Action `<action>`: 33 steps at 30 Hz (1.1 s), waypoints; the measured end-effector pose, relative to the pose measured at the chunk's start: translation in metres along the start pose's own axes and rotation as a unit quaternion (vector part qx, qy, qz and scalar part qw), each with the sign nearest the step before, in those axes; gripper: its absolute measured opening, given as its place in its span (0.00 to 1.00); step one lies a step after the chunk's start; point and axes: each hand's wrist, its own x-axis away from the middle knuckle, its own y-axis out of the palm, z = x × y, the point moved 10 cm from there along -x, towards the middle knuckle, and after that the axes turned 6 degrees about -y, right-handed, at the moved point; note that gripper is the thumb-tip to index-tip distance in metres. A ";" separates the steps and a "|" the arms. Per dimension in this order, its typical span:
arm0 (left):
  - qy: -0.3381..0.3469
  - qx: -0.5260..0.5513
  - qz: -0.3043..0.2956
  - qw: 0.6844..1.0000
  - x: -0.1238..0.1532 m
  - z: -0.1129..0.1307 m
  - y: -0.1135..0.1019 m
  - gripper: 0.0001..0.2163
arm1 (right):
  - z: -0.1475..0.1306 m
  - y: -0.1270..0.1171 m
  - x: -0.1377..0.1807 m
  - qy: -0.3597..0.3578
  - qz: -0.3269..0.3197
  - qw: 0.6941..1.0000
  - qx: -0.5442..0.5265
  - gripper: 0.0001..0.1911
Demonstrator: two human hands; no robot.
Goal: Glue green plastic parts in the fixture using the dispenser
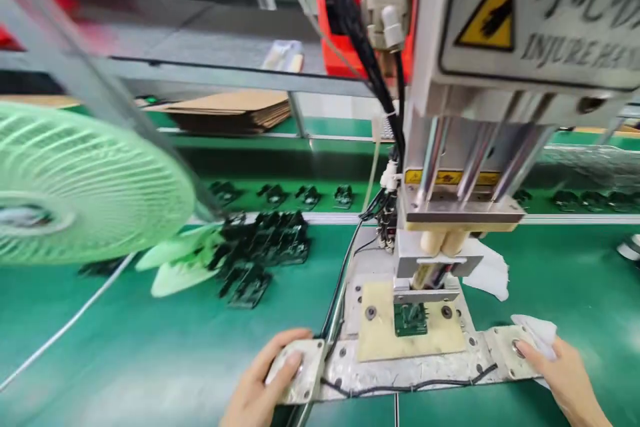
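Note:
A press machine (pixel 465 167) stands in front of me on a green bench. A small green circuit board (pixel 411 319) lies in the beige fixture plate (pixel 380 333) under the press head. My left hand (pixel 260 387) rests on the left metal button plate (pixel 300 367), thumb on the round button, fingers curled around the plate's edge. My right hand (pixel 565 373) touches the round button (pixel 517 348) on the right plate and holds a white cloth (pixel 537 333) under the fingers.
A pale green fan (pixel 85 180) stands at the left. A pile of several black parts (pixel 260 253) lies beside it. More dark parts sit on the conveyor (pixel 310 195) behind. Cardboard sheets (pixel 230 110) lie at the back. Black cables (pixel 350 267) run down to the fixture.

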 end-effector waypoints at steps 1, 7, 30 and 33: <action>-0.001 0.029 0.007 1.000 0.001 0.000 0.002 0.25 | 0.008 0.000 -0.004 0.006 -0.016 1.000 0.017 0.21; -0.012 0.097 0.009 0.995 0.004 0.004 0.010 0.24 | 0.009 0.003 -0.010 0.003 -0.041 0.999 0.022 0.26; 0.048 0.087 -0.030 0.995 -0.016 0.006 0.023 0.22 | -0.009 -0.011 -0.021 -0.036 0.107 0.987 -0.115 0.35; 0.066 0.076 -0.037 0.994 -0.014 0.014 0.026 0.19 | -0.007 -0.017 -0.020 -0.030 0.155 0.981 -0.116 0.36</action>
